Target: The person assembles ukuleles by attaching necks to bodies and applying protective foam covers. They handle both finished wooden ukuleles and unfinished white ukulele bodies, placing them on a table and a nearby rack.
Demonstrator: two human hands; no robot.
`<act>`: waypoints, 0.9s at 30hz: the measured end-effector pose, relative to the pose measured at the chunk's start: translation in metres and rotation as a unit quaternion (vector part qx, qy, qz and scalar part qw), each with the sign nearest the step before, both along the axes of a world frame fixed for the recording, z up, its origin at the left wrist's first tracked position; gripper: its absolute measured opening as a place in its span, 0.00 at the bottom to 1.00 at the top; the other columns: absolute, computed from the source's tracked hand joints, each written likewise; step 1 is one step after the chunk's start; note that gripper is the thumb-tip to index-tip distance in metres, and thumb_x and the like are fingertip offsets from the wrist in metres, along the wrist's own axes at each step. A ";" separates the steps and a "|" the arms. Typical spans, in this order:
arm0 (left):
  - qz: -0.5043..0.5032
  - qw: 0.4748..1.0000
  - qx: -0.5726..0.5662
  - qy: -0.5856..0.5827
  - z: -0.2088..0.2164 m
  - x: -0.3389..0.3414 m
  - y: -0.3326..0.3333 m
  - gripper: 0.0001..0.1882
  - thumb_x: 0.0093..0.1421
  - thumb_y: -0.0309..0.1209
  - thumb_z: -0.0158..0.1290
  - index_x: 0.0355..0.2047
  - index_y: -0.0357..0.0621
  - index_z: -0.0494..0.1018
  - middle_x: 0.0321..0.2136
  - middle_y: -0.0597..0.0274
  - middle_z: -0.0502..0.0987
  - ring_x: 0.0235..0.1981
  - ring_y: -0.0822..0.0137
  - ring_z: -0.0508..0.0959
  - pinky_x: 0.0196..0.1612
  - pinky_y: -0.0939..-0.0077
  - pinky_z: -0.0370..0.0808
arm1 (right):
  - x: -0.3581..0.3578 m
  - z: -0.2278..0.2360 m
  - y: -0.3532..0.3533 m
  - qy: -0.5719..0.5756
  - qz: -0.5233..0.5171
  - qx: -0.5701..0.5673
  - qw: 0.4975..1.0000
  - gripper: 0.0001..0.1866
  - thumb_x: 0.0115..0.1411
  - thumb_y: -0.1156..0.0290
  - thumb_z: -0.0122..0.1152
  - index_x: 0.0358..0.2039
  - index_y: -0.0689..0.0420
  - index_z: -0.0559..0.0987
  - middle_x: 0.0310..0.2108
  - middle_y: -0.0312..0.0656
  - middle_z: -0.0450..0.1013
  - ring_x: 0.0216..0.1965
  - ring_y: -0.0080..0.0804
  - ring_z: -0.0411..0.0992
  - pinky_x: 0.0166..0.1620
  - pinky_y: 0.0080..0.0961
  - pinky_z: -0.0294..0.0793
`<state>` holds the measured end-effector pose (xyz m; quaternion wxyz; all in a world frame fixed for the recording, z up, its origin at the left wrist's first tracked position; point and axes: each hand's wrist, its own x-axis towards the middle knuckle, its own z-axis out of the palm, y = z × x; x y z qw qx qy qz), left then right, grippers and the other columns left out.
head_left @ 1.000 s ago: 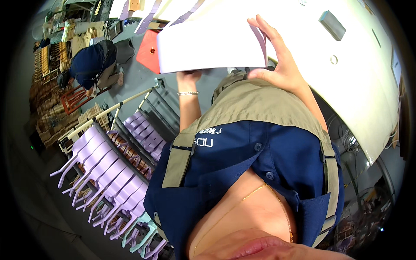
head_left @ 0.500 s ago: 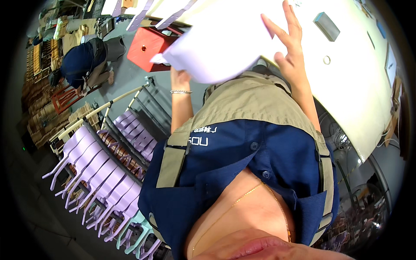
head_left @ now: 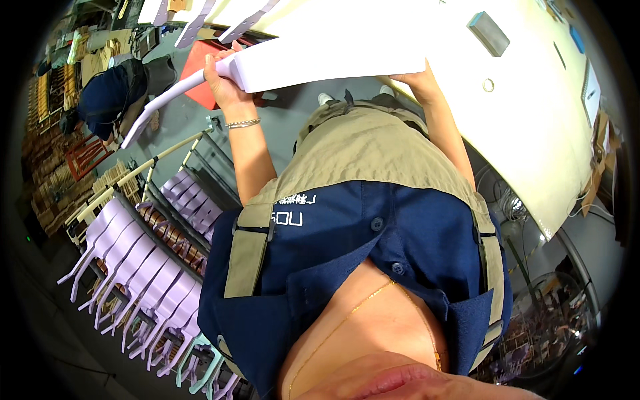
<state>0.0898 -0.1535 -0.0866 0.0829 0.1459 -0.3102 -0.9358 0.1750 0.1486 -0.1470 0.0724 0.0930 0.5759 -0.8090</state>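
Note:
An unstrung lilac guitar (head_left: 320, 67) is held up in front of me, edge-on, its neck slanting down to the left. My left hand (head_left: 227, 80) is closed around the neck, close to where it joins the body. At the body's other end, my right hand (head_left: 419, 81) grips the edge; some of its fingers are hidden behind the body. Beyond the guitar lies the white tabletop (head_left: 533, 140). Several lilac headstocks with holes (head_left: 195, 25) jut over the table's far left edge.
A grey sanding block (head_left: 490, 35) and a small ring (head_left: 489, 85) lie on the tabletop. Left of me stands a rack (head_left: 157, 160) hung with lilac guitars (head_left: 133, 250). A red box (head_left: 198, 73) sits behind my left hand. Another person (head_left: 113, 97) bends over at the far left.
The guitar has turned from showing its broad face to edge-on, with its neck now out to the left. My right hand, spread and apart before, has come down onto the body's end.

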 end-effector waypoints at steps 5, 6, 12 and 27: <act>-0.014 1.000 -0.010 0.014 0.005 -0.009 0.003 0.09 0.48 0.30 0.55 0.22 0.44 0.64 0.19 0.64 0.68 0.24 0.71 0.70 0.49 0.63 0.68 | 0.002 -0.009 0.002 0.008 -0.038 -0.023 0.999 0.44 0.32 0.82 0.67 0.53 0.59 0.57 0.44 0.41 0.64 0.47 0.31 0.63 0.49 0.27 0.64; 0.003 0.999 -0.034 0.015 0.011 -0.009 0.008 0.09 0.48 0.29 0.55 0.22 0.44 0.64 0.19 0.64 0.68 0.23 0.71 0.70 0.49 0.63 0.69 | 0.002 -0.006 0.003 0.017 -0.043 -0.016 0.999 0.45 0.32 0.82 0.67 0.54 0.59 0.56 0.44 0.41 0.64 0.47 0.31 0.62 0.50 0.28 0.64; 0.001 0.984 -0.165 0.068 0.033 -0.008 0.026 0.10 0.53 0.29 0.53 0.32 0.46 0.63 0.22 0.62 0.69 0.27 0.65 0.73 0.46 0.54 0.70 | -0.001 0.034 0.014 0.145 -0.087 0.236 0.957 0.56 0.30 0.69 0.73 0.58 0.60 0.48 0.53 0.46 0.58 0.54 0.37 0.58 0.53 0.32 0.60; -0.271 0.825 -0.373 0.326 0.096 -0.010 0.127 0.17 0.58 0.35 0.47 0.39 0.31 0.64 0.37 0.48 0.72 0.39 0.62 0.73 0.43 0.72 0.68 | -0.007 0.079 0.022 0.223 -0.099 0.582 0.776 0.51 0.33 0.53 0.69 0.56 0.59 0.55 0.57 0.49 0.53 0.59 0.46 0.48 0.57 0.50 0.46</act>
